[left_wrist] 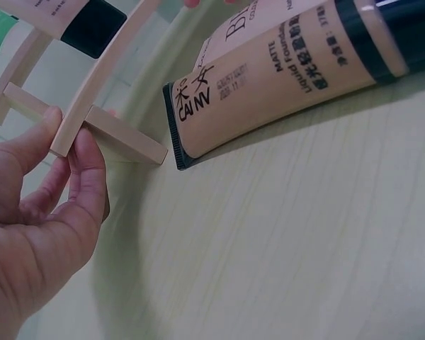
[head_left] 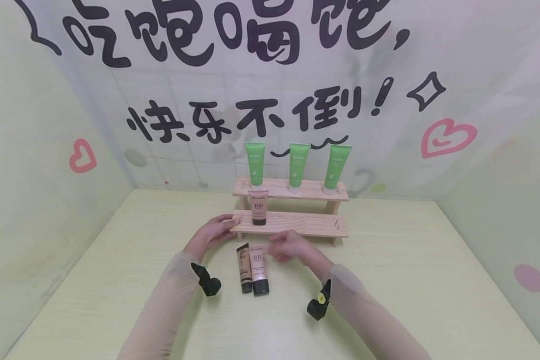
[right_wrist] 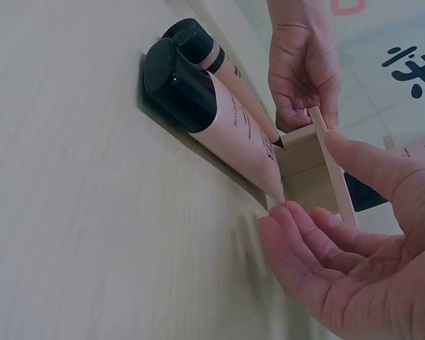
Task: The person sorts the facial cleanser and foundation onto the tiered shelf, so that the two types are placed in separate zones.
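Observation:
My left hand [head_left: 215, 231] pinches the left end of the lower board of a two-tier wooden display rack [head_left: 301, 224], thumb above and fingers below. On that board a pink BB cream tube [head_left: 259, 208] stands on its black cap near the left. Another BB cream tube [head_left: 258, 267] lies on the table before the rack, cap toward me. Against its left side lies a tan liquid foundation tube [left_wrist: 269, 88]. My right hand [right_wrist: 361, 248] is at the flat end of the lying BB cream tube, thumb and fingers spread apart; whether the fingertips touch it I cannot tell.
Three green tubes, at left [head_left: 255, 165], middle [head_left: 299, 167] and right [head_left: 336, 169], stand on white caps on the upper board. The pale wood-grain table [head_left: 400, 280] is enclosed by a printed back sheet [head_left: 198, 165] and side walls.

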Motion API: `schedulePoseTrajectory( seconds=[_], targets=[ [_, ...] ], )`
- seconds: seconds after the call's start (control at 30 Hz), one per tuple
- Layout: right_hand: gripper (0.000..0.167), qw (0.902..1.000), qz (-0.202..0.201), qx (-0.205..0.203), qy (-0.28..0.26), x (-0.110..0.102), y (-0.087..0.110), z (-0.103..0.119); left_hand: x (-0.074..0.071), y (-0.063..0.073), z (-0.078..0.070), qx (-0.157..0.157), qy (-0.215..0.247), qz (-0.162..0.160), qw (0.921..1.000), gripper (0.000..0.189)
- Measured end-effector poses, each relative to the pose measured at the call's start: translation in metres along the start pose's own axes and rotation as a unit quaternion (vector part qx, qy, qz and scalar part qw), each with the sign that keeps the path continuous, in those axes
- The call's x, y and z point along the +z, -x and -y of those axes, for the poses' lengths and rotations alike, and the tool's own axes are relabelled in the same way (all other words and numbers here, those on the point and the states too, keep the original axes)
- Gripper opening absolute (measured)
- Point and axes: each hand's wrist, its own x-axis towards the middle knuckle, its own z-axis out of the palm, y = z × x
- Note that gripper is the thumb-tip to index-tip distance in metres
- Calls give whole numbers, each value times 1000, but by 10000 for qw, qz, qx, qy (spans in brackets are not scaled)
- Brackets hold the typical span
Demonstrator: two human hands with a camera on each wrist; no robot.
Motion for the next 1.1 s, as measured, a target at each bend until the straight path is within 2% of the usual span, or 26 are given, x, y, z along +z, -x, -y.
schedulePoseTrajectory(
  seconds=[0.2, 0.37, 0.5, 0.67, 0.83, 0.97, 1.1],
  targets=[
    [53, 9998, -101, 102, 111, 9, -2, -4, 1, 0, 0, -14, -31, -4, 10000, 55],
    [62, 9974, -364, 221, 575, 21, 1, -4, 2, 2, -2, -23, 70, 62, 10000, 59],
    [62, 9932, -577, 247, 976, 31, 3, 0, 2, 5, -3, -70, 116, 38, 9999, 57],
    [61, 9914, -628, 301, 1109, 38, 2, 3, 2, 5, -4, -49, 180, 37, 9998, 58],
    [49, 9913, -602, 355, 1119, 40, 1, 6, 1, 6, -4, -55, 169, -5, 9998, 57],
    [31, 9910, -526, 329, 1184, 42, 1, 8, 1, 6, -3, -38, 141, -22, 9999, 56],
    [21, 9933, -467, 373, 991, 46, 0, 8, 0, 5, -2, 15, 105, 74, 9999, 56]
  ],
)
